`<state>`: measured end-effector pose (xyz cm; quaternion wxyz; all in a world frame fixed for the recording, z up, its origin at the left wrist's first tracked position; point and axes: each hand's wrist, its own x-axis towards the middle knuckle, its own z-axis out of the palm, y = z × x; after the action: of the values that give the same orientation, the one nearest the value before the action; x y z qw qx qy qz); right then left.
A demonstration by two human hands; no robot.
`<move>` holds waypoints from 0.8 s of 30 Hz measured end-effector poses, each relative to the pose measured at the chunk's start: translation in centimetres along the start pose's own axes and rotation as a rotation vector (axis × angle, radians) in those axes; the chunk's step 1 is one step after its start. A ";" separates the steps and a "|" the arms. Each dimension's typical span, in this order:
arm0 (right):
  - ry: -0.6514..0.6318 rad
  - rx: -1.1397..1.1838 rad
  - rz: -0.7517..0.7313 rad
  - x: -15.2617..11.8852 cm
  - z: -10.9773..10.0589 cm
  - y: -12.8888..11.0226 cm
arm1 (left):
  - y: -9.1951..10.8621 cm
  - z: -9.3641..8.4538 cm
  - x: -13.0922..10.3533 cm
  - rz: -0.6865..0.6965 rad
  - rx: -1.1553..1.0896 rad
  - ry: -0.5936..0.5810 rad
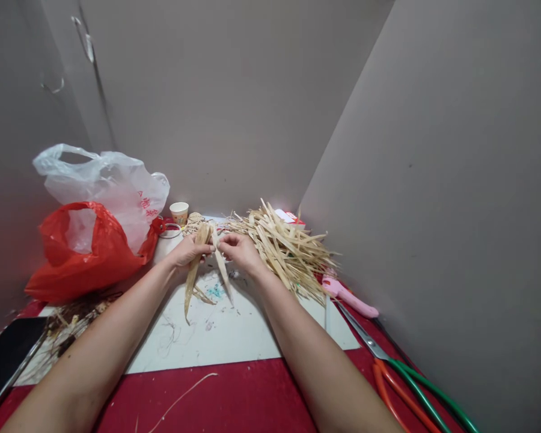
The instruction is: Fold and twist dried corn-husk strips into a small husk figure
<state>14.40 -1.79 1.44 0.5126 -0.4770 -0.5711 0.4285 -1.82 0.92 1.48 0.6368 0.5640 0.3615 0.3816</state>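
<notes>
Nearest, I log long steel scissors with green and orange handles (375, 351). Above the flat white board (225, 343), a hard tug could, I judge, split dry fibres. Left hand (190, 249) closed on a broad tan dried-leaf strip (191, 282); right hand (241, 249) pinched narrow on a slim pale dried-leaf strip (223, 274). Beyond: straw-coloured dried-leaf heap (286, 246).

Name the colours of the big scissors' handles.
One orange handle, one green handle; best seen in the head view, lower right.
</notes>
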 end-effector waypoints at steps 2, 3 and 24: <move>-0.013 0.035 0.015 0.0 -0.2 -0.2 | -0.1 -0.1 0.1 -0.011 -0.006 -0.001; -0.023 0.038 0.018 -0.1 -0.3 -0.3 | -0.1 -0.2 0.1 -0.012 -0.009 0.002; 0.495 0.263 -0.103 1.6 -7.0 -2.1 | 0.2 -1.8 0.5 0.043 -0.285 0.086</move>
<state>21.07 -0.63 4.56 0.7149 -0.4669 -0.3917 0.3429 -3.17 2.20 1.48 0.6859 0.4588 0.3185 0.4665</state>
